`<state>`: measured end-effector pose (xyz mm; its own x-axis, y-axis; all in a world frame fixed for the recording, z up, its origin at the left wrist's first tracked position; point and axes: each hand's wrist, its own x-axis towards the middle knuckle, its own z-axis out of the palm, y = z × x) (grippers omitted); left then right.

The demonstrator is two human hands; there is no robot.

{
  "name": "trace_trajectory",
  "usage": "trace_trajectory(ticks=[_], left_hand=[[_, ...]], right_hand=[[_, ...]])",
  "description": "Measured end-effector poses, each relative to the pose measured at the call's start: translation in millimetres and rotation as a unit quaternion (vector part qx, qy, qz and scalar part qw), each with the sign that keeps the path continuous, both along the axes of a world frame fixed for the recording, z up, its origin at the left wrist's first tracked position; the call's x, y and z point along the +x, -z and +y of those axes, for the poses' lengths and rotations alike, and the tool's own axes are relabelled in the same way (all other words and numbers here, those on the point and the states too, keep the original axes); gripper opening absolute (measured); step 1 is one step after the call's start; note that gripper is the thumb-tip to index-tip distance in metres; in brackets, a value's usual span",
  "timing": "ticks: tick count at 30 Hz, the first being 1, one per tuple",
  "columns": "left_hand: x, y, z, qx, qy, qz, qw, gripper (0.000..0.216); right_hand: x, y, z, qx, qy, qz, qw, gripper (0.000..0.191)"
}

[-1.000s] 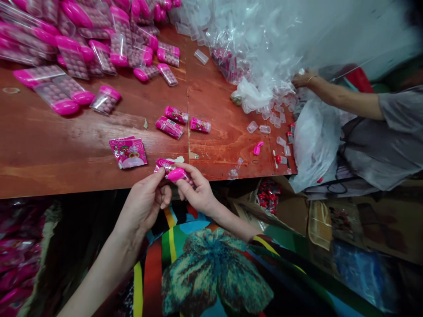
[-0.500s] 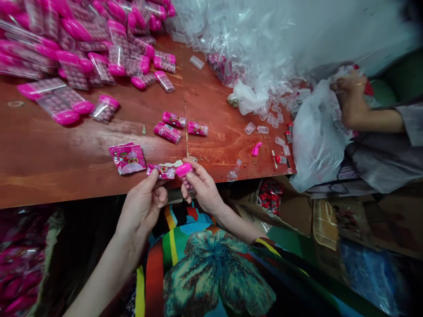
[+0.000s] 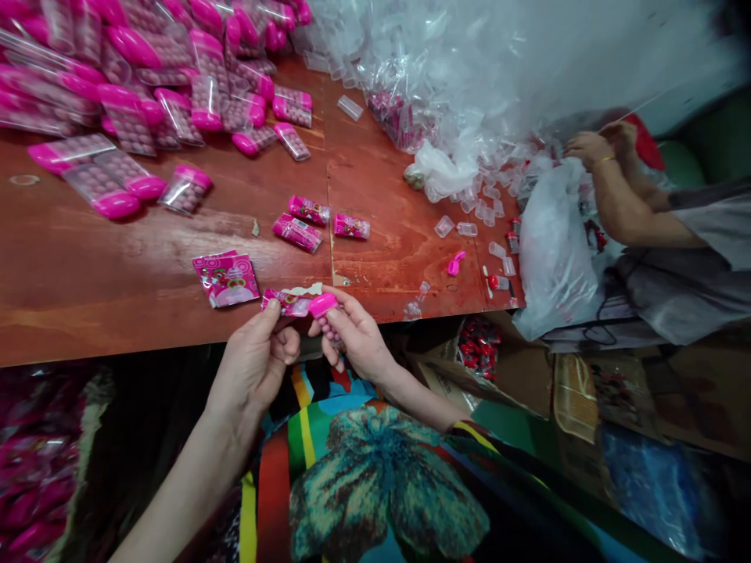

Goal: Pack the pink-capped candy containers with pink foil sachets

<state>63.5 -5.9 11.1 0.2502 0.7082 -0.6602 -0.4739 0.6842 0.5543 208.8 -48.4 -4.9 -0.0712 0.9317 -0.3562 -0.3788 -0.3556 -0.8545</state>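
My left hand (image 3: pixel 262 349) pinches a pink printed wrapper sleeve (image 3: pixel 287 303) between thumb and fingers at the table's front edge. In my right hand (image 3: pixel 357 338) is a small clear candy container (image 3: pixel 329 324) with a bright pink cap and pink balls inside. Its cap end points left and meets the sleeve's right end; I cannot tell whether it is inside. Left of my hands lies a stack of flat pink wrappers (image 3: pixel 226 279). Beyond them are wrapped containers (image 3: pixel 297 232) with pink printed sleeves.
Unwrapped pink-capped containers (image 3: pixel 132 117) are heaped at the back left. Empty clear containers in plastic (image 3: pixel 446 70) fill the back. A loose pink cap (image 3: pixel 456 263) lies at right. Another person's arm (image 3: pixel 634 195) reaches over a white bag (image 3: pixel 551 242). A carton (image 3: pixel 522 367) stands below.
My right hand has shifted slightly left, bringing the container's cap to the sleeve's end. My left hand stays nearly still. The other person's hands have moved left above the bag.
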Motion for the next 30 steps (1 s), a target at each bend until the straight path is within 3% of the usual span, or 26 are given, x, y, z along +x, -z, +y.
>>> trace_trajectory(ticks=[9, 22, 30], left_hand=[[-1.4, 3.7, -2.6, 0.002, -0.036, 0.035, 0.999, 0.033], [0.2, 3.2, -6.3, 0.014, -0.054, 0.035, 0.998, 0.032], [-0.9, 3.7, -8.3, 0.045, -0.043, 0.082, 0.995, 0.032]], right_hand=[[-1.8, 0.0, 0.6, 0.002, 0.03, 0.005, 1.0, 0.052], [-7.5, -4.3, -4.5, 0.007, 0.003, -0.024, 1.0, 0.051], [-4.0, -6.8, -2.3, -0.022, 0.006, 0.052, 0.998, 0.049]])
